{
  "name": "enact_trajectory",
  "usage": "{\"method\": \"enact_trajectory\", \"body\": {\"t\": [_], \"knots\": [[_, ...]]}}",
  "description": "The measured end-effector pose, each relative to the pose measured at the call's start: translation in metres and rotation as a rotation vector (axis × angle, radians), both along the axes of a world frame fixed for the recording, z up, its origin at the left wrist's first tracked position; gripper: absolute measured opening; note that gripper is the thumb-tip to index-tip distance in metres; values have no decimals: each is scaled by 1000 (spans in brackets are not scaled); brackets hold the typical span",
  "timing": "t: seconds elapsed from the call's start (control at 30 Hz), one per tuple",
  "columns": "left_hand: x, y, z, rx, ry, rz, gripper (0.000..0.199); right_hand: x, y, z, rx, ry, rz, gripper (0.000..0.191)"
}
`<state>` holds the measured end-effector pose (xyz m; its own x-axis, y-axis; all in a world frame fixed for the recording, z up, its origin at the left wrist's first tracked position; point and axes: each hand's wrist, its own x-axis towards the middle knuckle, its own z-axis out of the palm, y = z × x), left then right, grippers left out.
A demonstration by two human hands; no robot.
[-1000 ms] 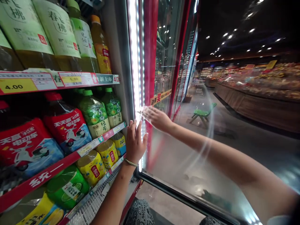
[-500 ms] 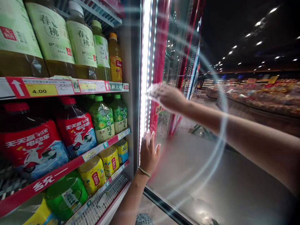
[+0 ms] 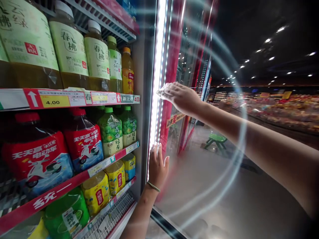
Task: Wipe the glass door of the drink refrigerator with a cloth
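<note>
My right hand (image 3: 181,97) presses a crumpled white cloth (image 3: 162,91) with its fingers against the bright light strip (image 3: 159,46) beside the cooler's glass door. The fingers lie over the cloth, so most of it is hidden. Lower down, my left hand (image 3: 159,166) rests by the lower part of the same strip, fingers stretched upward and thumb apart, holding nothing. A thin bracelet (image 3: 153,186) circles that wrist. Past both hands spreads the transparent door glass (image 3: 184,172), with a red strip (image 3: 171,49) along it.
Shelves at left hold tea bottles (image 3: 72,49), red-wrapped bottle packs (image 3: 84,142), green bottles (image 3: 111,132) and yellow-labelled bottles (image 3: 96,192). A price rail (image 3: 57,99) edges the upper shelf. Through the glass appear a green stool (image 3: 215,140) and pale floor. Store displays (image 3: 274,106) stand farther right.
The view has shifted slightly, so the shelves sit a little lower and farther right. My right hand, blurred before, is sharper and still on the strip with the cloth. My left hand keeps its place.
</note>
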<state>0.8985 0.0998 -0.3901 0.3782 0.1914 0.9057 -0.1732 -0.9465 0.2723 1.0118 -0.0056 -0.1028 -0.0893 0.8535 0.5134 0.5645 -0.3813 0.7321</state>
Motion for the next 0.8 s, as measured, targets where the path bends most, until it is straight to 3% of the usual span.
{"method": "enact_trajectory", "body": {"t": [0.03,0.1,0.17,0.23,0.3,0.4,0.43,0.5,0.6,0.67,0.7,0.8], "knots": [[2,-1,-1,-5,-3,6,65,-2,-1,-1,42,-20,-2,60],[5,-4,-3,-10,-15,18,66,-9,-1,-28,-4,-31,4,55],[7,-6,-7,-12,-22,27,68,-16,1,-70,-184,-24,55,52],[8,-8,-10,-13,-19,28,70,-17,2,-91,-337,-17,102,51],[8,-10,-11,-16,-21,26,69,-12,2,-77,-317,-6,106,53],[7,-13,-11,-29,-24,23,67,-4,-3,-27,-30,5,88,62],[7,-14,-10,-34,-22,20,67,-3,-5,-18,50,9,94,63],[8,-18,-9,-39,-17,11,66,-6,-9,-25,87,13,113,65],[9,-23,-9,-51,-6,5,65,-13,-11,-73,-140,-26,155,68],[10,-25,-12,-53,4,5,64,-13,-12,-87,-242,-61,168,69],[11,-26,-13,-51,7,7,64,-11,-13,-82,-217,-61,166,69],[12,-27,-18,-51,10,12,63,-4,-18,-43,60,-13,142,72]]}}
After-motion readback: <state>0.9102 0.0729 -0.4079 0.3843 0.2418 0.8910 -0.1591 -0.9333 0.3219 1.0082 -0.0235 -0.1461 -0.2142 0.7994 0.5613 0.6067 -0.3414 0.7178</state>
